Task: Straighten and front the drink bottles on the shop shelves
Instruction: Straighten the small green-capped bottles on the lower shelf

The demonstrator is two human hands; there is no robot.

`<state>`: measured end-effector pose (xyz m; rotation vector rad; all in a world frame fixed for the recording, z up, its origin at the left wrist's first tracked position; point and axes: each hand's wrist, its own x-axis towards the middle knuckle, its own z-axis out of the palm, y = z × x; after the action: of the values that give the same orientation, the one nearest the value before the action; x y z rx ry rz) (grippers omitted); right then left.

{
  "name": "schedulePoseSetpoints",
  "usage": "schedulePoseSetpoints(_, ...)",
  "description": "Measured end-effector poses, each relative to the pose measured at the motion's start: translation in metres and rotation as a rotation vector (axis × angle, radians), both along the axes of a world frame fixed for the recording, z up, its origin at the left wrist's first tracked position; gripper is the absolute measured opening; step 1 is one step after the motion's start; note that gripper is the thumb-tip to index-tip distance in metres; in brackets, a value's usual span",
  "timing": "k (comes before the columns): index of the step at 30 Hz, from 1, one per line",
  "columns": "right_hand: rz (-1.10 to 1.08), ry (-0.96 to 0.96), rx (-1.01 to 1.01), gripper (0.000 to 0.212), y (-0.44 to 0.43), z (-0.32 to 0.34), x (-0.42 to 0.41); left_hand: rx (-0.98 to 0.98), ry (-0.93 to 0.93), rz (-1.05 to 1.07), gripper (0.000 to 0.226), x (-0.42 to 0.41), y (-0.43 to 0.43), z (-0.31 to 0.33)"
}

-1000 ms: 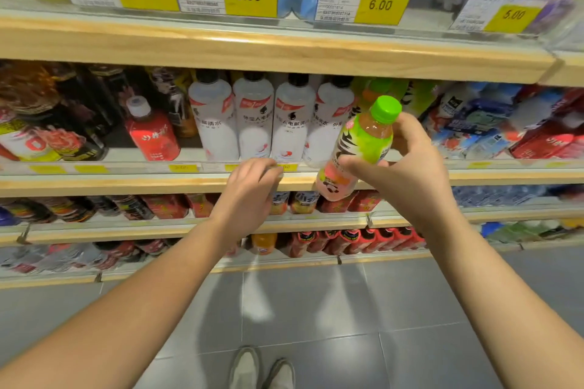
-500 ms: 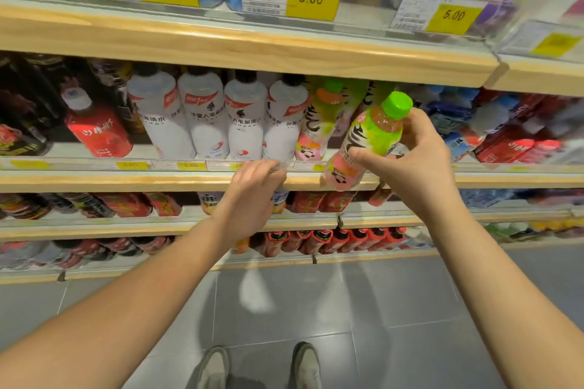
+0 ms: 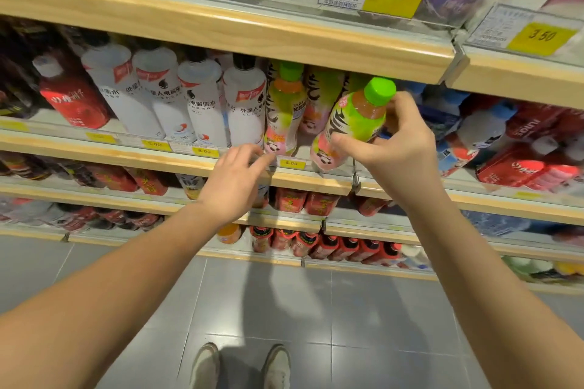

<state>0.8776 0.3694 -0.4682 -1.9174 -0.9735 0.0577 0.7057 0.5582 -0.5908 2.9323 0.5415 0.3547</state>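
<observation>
The right hand (image 3: 399,148) grips a green-capped bottle (image 3: 350,123) (tilted, base at the shelf (image 3: 316,180) edge) beside a matching bottle (image 3: 282,110). The left hand (image 3: 234,181) hovers empty, fingers loosely spread, near the price strip.

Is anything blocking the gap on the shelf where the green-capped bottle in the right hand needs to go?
Nothing visible: the tilted green-capped bottle in the right hand is at the shelf edge, with a free gap beside its upright twin.
</observation>
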Motion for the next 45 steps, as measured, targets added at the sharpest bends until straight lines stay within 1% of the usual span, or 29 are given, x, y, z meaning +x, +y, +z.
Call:
schedulePoseSetpoints(6, -0.021, 0.022, -0.022, 0.055, 0.007, -0.012, 0.005, 0.012, 0.003, 0.031, 0.072, 0.007, -0.002, -0.004)
schedulePoseSetpoints(10, -0.025, 0.101, -0.031, 0.058, 0.016, -0.016, 0.008, -0.005, -0.002, 0.031, 0.071, 0.006, -0.001, -0.004)
schedulePoseSetpoints(16, -0.058, 0.197, -0.150, 0.057, 0.034, -0.018, 0.018, -0.032, 0.016, 0.025, 0.073, 0.005, 0.000, -0.003)
schedulePoseSetpoints(17, -0.067, 0.208, -0.172, 0.059, 0.037, -0.019, 0.019, -0.035, 0.022, 0.015, 0.074, 0.005, 0.001, -0.003)
schedulePoseSetpoints(20, -0.091, 0.229, -0.220, 0.074, 0.043, -0.022, 0.021, -0.054, 0.036, -0.026, 0.076, 0.000, 0.011, -0.002)
schedulePoseSetpoints(22, -0.092, 0.223, -0.243, 0.078, 0.046, -0.023, 0.023, -0.067, 0.044, -0.055, 0.076, -0.003, 0.019, -0.002)
schedulePoseSetpoints(24, -0.082, 0.213, -0.270, 0.074, 0.049, -0.022, 0.025, -0.081, 0.044, -0.069, 0.076, -0.004, 0.022, -0.002)
schedulePoseSetpoints(28, -0.074, 0.181, -0.307, 0.057, 0.057, -0.023, 0.028, -0.126, 0.024, -0.066, 0.075, -0.004, 0.021, -0.004)
schedulePoseSetpoints(30, -0.082, 0.169, -0.374, 0.050, 0.060, -0.025, 0.029, -0.144, 0.017, -0.066, 0.075, -0.004, 0.022, -0.005)
schedulePoseSetpoints(31, -0.101, 0.162, -0.419, 0.050, 0.061, -0.025, 0.028, -0.146, 0.016, -0.068, 0.075, -0.005, 0.022, -0.005)
schedulePoseSetpoints(35, -0.149, 0.161, -0.504, 0.057, 0.065, -0.022, 0.028, -0.143, 0.016, -0.075, 0.074, -0.005, 0.021, -0.004)
schedulePoseSetpoints(37, -0.113, 0.166, -0.491, 0.075, 0.066, -0.020, 0.029, -0.146, 0.018, -0.073, 0.074, -0.004, 0.021, -0.004)
schedulePoseSetpoints(39, -0.090, 0.175, -0.468, 0.082, 0.066, -0.019, 0.031, -0.150, 0.017, -0.071, 0.074, -0.004, 0.020, -0.004)
schedulePoseSetpoints(42, -0.068, 0.167, -0.457, 0.087, 0.066, -0.022, 0.035, -0.152, 0.013, -0.068, 0.074, -0.005, 0.019, -0.003)
schedulePoseSetpoints(45, -0.047, 0.143, -0.499, 0.087, 0.064, -0.023, 0.040, -0.148, 0.022, -0.070, 0.074, -0.004, 0.019, -0.003)
